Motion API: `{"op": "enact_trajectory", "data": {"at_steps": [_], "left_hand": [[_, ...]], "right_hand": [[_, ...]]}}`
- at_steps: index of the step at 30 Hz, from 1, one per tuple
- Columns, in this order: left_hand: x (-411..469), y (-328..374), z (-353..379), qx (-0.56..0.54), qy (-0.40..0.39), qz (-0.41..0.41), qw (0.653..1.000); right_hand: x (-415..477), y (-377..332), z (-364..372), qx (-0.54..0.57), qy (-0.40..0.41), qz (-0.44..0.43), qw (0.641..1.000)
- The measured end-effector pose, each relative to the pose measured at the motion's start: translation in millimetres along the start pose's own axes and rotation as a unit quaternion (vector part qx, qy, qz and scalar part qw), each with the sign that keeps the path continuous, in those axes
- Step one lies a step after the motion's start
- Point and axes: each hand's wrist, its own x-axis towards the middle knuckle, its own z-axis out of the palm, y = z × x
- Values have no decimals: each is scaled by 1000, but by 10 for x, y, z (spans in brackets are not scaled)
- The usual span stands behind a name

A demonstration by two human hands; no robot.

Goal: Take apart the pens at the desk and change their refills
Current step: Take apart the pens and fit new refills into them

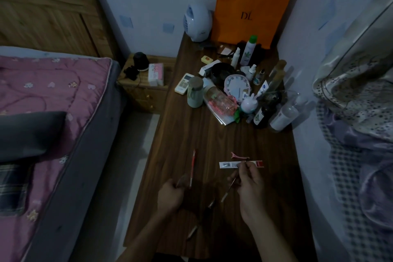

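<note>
The desk [212, 138] of dark wood runs from the bottom centre of the frame up to the top centre, and the light is dim.

In the lower centre, the right hand [249, 185] pinches a thin pen piece [228, 192] between thumb and forefinger, with the other fingers curled under it. The long axis of the piece is diagonal. One end points to the lower left and comes out below the hand. The other end points to the upper right and shows just above the fingertips, over the refill packet [228, 164]. This packet is white with a red end at the right. It lies flat on the desk with its long axis horizontal in the frame. Just above it lies a pink hair clip [239, 156].

To the left lies a red pen [192, 168], almost vertical in the frame, with its tip pointing to the top. The left hand [171, 194] is at its lower end with the fingers curled. I cannot tell if they grip the pen.

Between the hands a dark pen part [210, 204] lies diagonally, and a second part [192, 233] lies near the bottom edge.

At the upper centre stand many bottles [248, 51] and an orange bag [251, 4].
</note>
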Motion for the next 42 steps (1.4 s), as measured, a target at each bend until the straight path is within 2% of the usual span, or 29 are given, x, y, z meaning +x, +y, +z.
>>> {"op": "enact_trajectory", "data": {"at_steps": [4, 6, 9, 11, 13, 17, 20, 22, 31, 36, 39, 42], "left_hand": [[-324, 250, -88, -149, -79, 27, 985], [-502, 413, -135, -186, -69, 51, 979], [-722, 667, -226, -150, -8, 102, 983], [-872, 810, -302, -122, 6, 149, 981], [-1019, 909, -374, -110, -2, 185, 977], [-1231, 1018, -446, -126, -40, 203, 970], [-1319, 1044, -444, -131, -42, 215, 967], [-1354, 1044, -427, -124, -47, 224, 966], [-1437, 1073, -449, -126, -73, 278, 949], [-1491, 1101, -510, -111, -88, 292, 946], [-1504, 1125, -553, -68, -79, 306, 946], [-1517, 1196, -618, -41, -70, 333, 940]], "right_hand": [[-81, -17, 82, -22, -37, -8, 999], [-135, -57, 126, -53, -62, -22, 996], [-200, -155, 173, -92, -86, -62, 990], [-219, -242, 189, -107, -90, -89, 986], [-234, -318, 181, -112, -98, -117, 982], [-292, -434, 157, -132, -105, -169, 971], [-375, -540, 143, -197, -99, -250, 943], [-420, -575, 132, -226, -107, -274, 929], [-373, -726, 39, -213, -180, -265, 923], [-323, -818, -19, -221, -162, -268, 924], [-340, -883, -38, -163, -176, -222, 945], [-353, -930, -49, -89, -231, -141, 959]]}}
